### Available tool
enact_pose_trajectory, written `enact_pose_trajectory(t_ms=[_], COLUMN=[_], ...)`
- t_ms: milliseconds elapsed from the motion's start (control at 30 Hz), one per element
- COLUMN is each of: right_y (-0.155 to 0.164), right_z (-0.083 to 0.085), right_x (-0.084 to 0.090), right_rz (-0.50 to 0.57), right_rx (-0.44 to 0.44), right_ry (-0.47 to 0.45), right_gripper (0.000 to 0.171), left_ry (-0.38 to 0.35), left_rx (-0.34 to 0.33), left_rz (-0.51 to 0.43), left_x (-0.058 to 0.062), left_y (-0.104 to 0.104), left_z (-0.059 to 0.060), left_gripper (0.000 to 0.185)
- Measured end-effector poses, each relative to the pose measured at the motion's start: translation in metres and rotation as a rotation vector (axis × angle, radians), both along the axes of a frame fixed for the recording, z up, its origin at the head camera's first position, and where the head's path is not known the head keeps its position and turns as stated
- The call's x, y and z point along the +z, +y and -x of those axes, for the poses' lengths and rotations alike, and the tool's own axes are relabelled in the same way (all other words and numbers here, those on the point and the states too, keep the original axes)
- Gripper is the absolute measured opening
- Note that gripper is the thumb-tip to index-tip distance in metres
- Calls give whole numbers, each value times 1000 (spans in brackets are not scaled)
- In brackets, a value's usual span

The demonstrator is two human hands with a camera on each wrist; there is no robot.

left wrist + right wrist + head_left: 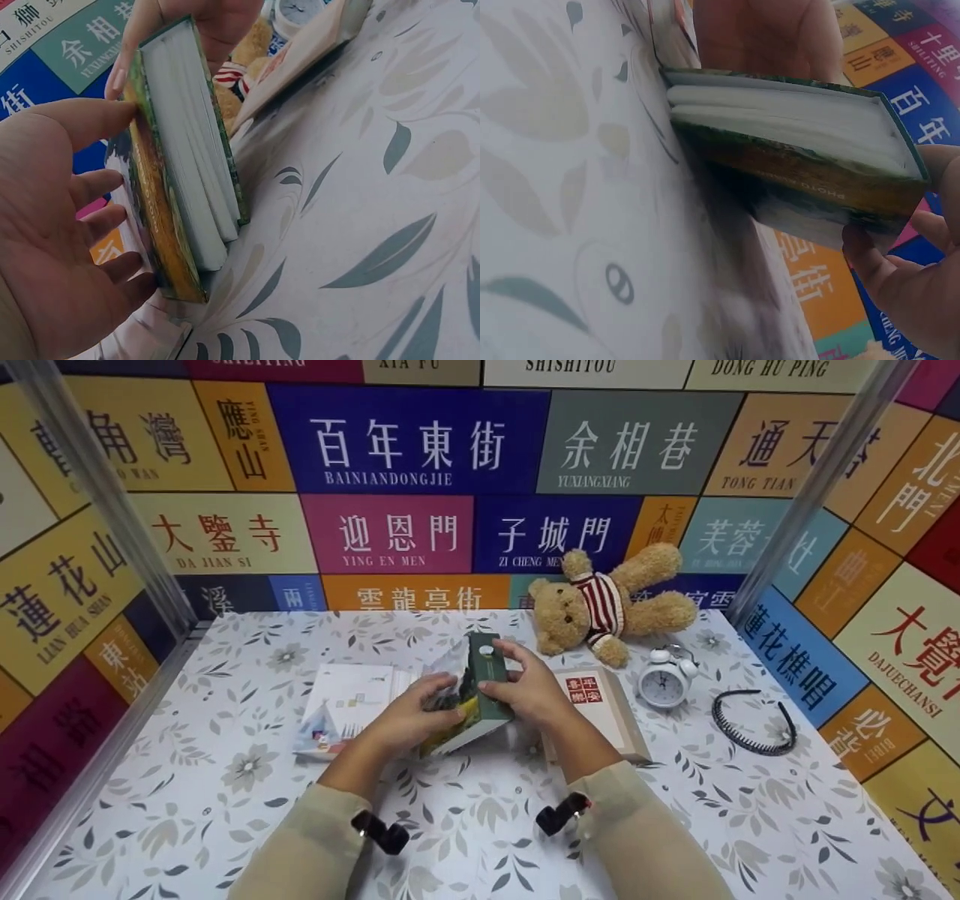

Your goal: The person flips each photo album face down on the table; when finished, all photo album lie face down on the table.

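A thick green book (480,694) stands on one edge on the floral tablecloth (187,780), its white page block facing me. My left hand (416,712) holds the yellow-green front cover, with the thumb at its top edge and the fingers against its face (112,217). From the other side, my right hand (525,686) grips the dark green back cover and spine. In the left wrist view the book (187,172) leans slightly, its pages a little fanned. In the right wrist view, right-hand fingers (900,270) curl round the book (795,150).
A white booklet (349,701) lies left of the book and a beige box with a red label (604,709) lies right of it. Behind are a teddy bear (607,604) and a white alarm clock (664,679). A black headband (750,727) lies at the right. Sign-covered walls enclose the table.
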State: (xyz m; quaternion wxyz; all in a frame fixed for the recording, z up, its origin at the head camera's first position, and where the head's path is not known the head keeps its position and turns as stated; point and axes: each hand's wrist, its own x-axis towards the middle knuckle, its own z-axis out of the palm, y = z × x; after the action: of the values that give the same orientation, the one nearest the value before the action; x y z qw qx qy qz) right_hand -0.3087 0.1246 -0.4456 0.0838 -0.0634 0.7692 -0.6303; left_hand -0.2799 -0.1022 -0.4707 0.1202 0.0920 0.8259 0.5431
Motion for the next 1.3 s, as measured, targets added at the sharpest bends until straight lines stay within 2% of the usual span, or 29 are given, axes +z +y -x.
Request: enact_pose_trajectory(t_ms=[300,533,667,867,1033,1133,1200,1300], right_y=[6,8,7,3,2,1,0,-5], right_z=[9,10,10,8,7,7,6,3], right_x=[-16,-18,-19,-20,-21,-21,-20,-17], right_rz=[-132,-220,-284,-288,-291,-300,-305,-298], right_rx=[-37,-17,-21,-4,2,0,-16,-44], right_ry=[-30,-48,-60,-69,-73,-62,-31,40], right_gripper=[79,76,77,78,75,70,63,53], left_ry=[91,144,144,161,205,216,179,116], left_rx=[-59,-77,-87,-98,-108,-90,-42,65], left_rz=[246,279,307,349,347,308,240,117], left_x=[-5,-6,-6,-5,-6,-7,-6,-2], left_y=[6,7,7,9,9,7,5,-2], left_z=[0,-1,-1,-2,-1,0,2,4], left_gripper=[70,69,67,66,66,66,65,62])
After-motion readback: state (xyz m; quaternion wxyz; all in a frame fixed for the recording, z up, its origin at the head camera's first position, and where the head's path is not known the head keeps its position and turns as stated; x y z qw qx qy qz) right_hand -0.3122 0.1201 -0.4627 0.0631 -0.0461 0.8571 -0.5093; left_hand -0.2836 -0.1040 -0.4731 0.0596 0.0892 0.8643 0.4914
